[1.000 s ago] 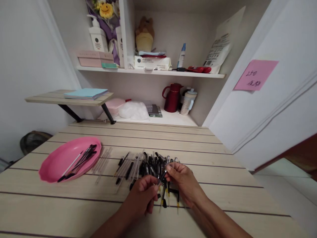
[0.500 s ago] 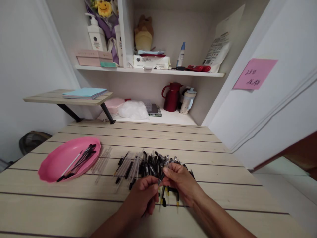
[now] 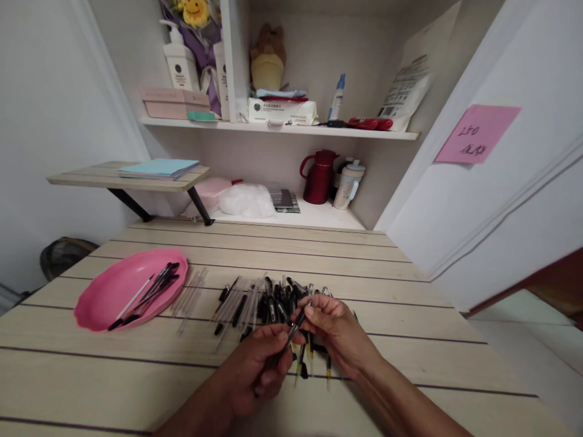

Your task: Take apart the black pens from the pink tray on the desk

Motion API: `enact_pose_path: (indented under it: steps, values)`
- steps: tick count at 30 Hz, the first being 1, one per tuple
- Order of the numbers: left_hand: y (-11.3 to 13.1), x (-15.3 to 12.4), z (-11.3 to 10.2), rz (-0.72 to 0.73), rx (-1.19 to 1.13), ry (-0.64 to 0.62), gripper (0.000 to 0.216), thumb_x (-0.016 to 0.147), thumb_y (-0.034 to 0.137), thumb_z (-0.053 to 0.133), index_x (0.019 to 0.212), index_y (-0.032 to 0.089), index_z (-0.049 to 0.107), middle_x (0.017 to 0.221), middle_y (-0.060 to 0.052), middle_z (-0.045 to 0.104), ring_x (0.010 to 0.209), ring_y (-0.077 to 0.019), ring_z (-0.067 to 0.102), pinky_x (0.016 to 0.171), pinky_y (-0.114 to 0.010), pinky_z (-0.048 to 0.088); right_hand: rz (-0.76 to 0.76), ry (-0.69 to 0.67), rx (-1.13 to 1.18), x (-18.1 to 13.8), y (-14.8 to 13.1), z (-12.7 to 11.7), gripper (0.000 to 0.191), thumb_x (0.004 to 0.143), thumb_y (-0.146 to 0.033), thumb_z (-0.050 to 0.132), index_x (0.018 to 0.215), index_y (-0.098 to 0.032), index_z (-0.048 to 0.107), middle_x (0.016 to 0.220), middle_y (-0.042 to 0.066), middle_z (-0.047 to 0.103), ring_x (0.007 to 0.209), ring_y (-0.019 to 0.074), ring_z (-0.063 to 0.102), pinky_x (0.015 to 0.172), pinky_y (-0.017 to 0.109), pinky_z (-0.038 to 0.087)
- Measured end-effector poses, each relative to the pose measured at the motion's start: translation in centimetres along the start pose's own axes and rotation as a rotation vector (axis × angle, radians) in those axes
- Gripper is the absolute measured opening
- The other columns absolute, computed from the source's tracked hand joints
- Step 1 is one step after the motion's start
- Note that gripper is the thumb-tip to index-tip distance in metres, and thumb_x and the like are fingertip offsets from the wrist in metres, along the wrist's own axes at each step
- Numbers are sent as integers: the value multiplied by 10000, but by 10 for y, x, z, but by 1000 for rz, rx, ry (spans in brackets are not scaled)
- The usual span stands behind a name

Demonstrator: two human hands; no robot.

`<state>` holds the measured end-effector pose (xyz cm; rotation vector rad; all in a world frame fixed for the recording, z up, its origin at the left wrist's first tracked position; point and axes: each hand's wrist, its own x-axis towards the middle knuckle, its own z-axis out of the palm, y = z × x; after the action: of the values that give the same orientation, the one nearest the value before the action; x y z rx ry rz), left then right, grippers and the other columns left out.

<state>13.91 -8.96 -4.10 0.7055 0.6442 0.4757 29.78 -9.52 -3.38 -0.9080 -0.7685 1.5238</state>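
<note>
A dark pen point(image 3: 295, 324) slants up to the right between my two hands, above the table. My left hand point(image 3: 259, 361) is closed round its lower barrel. With thumb and fingertips, my right hand point(image 3: 334, 328) pinches its upper end near the tip. Just beyond lies a pile of black pen caps and parts point(image 3: 277, 300), partly hidden by my hands. Clear pen barrels point(image 3: 248, 309) lie at its left, and more clear tubes point(image 3: 190, 297) are further left. Refills with yellow bands point(image 3: 310, 358) show under my right hand.
A pink scalloped tray point(image 3: 98, 297) at the left holds several black pens point(image 3: 155, 291) and a white one. A small raised wooden shelf point(image 3: 91, 173) stands behind it. The cabinet at the back holds a red jug point(image 3: 321, 177) and a tumbler point(image 3: 348, 185).
My hands have moved slightly apart, so more of the pen shows between them. My right fingers have shifted up to its tip end. The view has moved a little.
</note>
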Motion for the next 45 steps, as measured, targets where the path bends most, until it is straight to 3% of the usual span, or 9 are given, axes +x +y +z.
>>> enact_pose_path:
  steps: [5,9,15,22,30,33,38,41,45]
  values:
    - [8,-3,-2,10,5,-74,256,764,371,496,871,142,536,456,72,441,251,7,235,266,-139,131,-55,-49,23,-2,-9,9,240,597,-321,701,768,-169,629,725,50,642,687,157,584,628,265,439]
    - [9,5,0,127,289,77,265,758,411,482,832,157,482,519,33,548,289,-40,423,275,-132,229,-91,-47,-51,1,-3,11,263,631,-328,675,829,-163,620,717,38,624,637,136,560,606,262,428]
    - [3,12,4,231,477,245,291,759,448,450,744,159,472,456,53,515,255,-29,380,266,-126,181,-104,107,-176,5,7,10,189,642,-321,670,667,-156,582,543,-24,543,501,75,456,519,208,359]
    - [3,1,4,-6,186,53,369,751,508,423,806,152,503,396,79,449,224,-22,265,253,-146,137,-248,183,-24,17,-23,-11,212,654,-370,638,752,-191,581,738,3,588,697,125,545,671,263,412]
    - [-2,5,-3,43,229,213,302,742,418,461,847,143,534,479,59,504,275,-20,336,291,-149,157,-100,163,-1419,14,-24,-46,172,665,-319,589,580,-179,536,562,-6,562,529,118,471,496,230,276]
    - [-3,7,0,25,245,215,303,714,398,491,848,132,545,481,54,503,291,-26,355,295,-154,154,-120,196,-1663,8,-24,-46,165,706,-336,550,626,-192,555,657,22,604,613,145,511,517,237,269]
    - [-5,11,6,45,272,238,303,687,398,533,821,126,545,482,56,500,299,-23,356,310,-153,183,-125,155,-1218,2,-22,-37,291,774,-413,434,613,-179,500,571,7,542,525,119,476,497,228,314]
    - [-8,13,7,77,309,210,269,688,401,541,738,137,531,481,53,508,292,-22,360,311,-153,192,34,-30,-711,-3,-5,-26,331,658,-490,560,628,-173,469,539,-22,514,449,86,429,437,206,307]
    - [-9,12,9,70,325,158,271,705,398,521,731,130,546,466,48,506,291,-24,358,306,-149,200,16,-18,-454,-9,11,-16,350,623,-456,625,563,-158,451,467,-35,479,440,65,388,441,194,275]
